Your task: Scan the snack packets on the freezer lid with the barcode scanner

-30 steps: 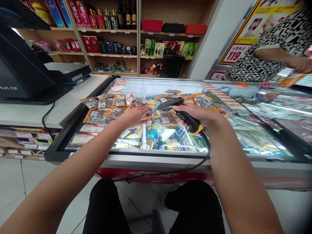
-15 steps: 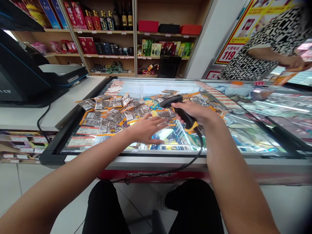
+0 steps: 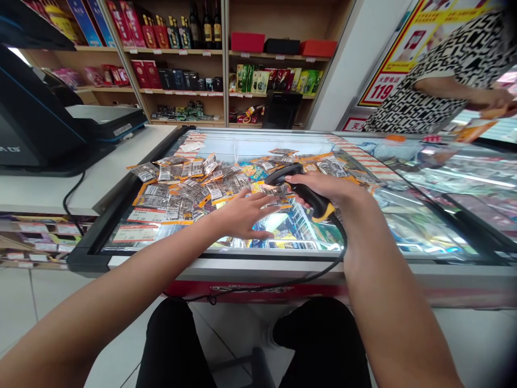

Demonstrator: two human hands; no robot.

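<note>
One head-worn camera looks forward and down, viewing the left hand [image 3: 244, 216] and right hand [image 3: 323, 187] at close range. Coverage extends across the glass-topped freezer [image 3: 242, 265] to the far shelf unit [image 3: 291, 19].

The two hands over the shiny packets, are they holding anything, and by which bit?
The right hand holds the black and yellow scanner by its handle. The left hand is spread open, with nothing seen in its grasp.

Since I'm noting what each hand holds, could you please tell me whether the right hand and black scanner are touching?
Touching: the head view shows the right hand wrapped around the black scanner, fingers curled about it.
</note>
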